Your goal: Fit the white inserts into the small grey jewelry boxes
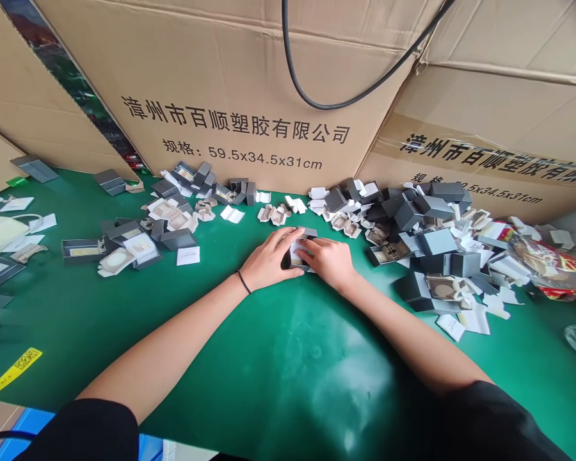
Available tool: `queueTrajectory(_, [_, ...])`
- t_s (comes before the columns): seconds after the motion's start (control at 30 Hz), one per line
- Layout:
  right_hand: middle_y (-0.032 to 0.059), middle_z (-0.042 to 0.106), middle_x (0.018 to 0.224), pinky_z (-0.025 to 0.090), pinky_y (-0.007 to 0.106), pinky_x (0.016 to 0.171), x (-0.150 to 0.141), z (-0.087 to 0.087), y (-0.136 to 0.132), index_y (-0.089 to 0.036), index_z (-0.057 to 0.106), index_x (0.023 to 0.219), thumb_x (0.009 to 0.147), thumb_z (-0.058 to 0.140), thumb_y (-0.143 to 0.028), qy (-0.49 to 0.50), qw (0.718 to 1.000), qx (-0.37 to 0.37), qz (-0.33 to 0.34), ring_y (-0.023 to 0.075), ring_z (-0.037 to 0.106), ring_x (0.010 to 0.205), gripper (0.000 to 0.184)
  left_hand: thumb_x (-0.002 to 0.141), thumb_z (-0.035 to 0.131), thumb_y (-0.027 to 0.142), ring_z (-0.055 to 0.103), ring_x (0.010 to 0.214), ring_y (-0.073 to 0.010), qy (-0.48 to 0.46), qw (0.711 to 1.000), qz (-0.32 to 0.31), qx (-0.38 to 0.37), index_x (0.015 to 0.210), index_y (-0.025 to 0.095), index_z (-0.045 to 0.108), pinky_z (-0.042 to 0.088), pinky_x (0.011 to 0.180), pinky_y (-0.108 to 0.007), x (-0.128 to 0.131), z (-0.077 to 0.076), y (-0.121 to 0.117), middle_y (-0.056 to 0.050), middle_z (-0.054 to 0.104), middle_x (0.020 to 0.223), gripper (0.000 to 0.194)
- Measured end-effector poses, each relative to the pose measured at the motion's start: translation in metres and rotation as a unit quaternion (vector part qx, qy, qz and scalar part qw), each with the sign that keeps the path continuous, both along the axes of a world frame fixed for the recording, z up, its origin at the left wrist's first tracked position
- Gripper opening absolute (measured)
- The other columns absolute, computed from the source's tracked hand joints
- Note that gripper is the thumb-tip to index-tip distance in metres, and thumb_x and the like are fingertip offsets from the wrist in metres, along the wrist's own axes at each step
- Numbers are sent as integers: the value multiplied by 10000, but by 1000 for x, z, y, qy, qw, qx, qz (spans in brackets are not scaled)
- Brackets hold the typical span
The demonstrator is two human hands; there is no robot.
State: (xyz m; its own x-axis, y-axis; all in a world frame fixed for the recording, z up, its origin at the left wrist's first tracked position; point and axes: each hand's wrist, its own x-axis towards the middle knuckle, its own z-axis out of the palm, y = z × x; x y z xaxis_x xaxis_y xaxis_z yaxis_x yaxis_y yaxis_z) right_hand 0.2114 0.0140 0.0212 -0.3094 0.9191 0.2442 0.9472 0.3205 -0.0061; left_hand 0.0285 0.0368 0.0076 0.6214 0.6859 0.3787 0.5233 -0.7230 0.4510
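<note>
A small dark grey box [309, 232] lies on the green table between my two hands, with something pale inside it. My left hand [271, 259] grips the box from the left, thumb at its near end and fingers at its far end. From the right, my right hand [330, 259] reaches in with bent fingers that press on the pale piece in the box. What that piece is, I cannot make out. Just beyond my hands, folded paper-pulp inserts [274, 214] rest on the table.
A heap of grey boxes and white papers [432, 237] covers the right side. More grey boxes [129, 237] and a leaflet [188, 255] lie at left. Big cartons [230, 77] stand behind, with a black cable [317, 104] hanging down. A yellow strip [12, 373] lies near left.
</note>
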Motion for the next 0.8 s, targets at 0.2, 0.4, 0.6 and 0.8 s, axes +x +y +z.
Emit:
queueTrajectory(0.2, [38,682,809,163,275,494,-4,8,4,-207,618,956,929,395,-355,-49,998,-4,28,147,598,736,269,712,693,384,409,1269,-282,-16,1000,3,4,1402,256,262,417,1038,-420,1,0,0,-106,389,1369,824])
queueTrajectory(0.4, [65,670,781,169,269,495,-8,12,2,-172,618,951,963,317,-328,-71,997,-16,36,145,582,718,339,704,702,361,408,1271,-284,-27,1000,3,3,1385,234,291,414,1041,-424,1,0,0,-118,396,1360,805])
queueTrajectory(0.6, [54,652,776,162,276,480,-9,12,-2,-170,615,966,960,311,-241,-82,995,-9,50,136,560,699,312,697,709,347,407,1276,-289,-27,1000,8,-8,1376,244,306,428,1025,-437,2,1,0,-117,395,1365,796])
queueTrajectory(0.8, [68,636,1029,200,282,491,-7,11,-5,-180,596,1044,938,311,-136,-95,992,27,80,123,544,755,307,696,710,346,408,1274,-286,-29,1000,7,-7,1376,255,297,437,1016,-438,1,1,-1,-114,400,1358,801])
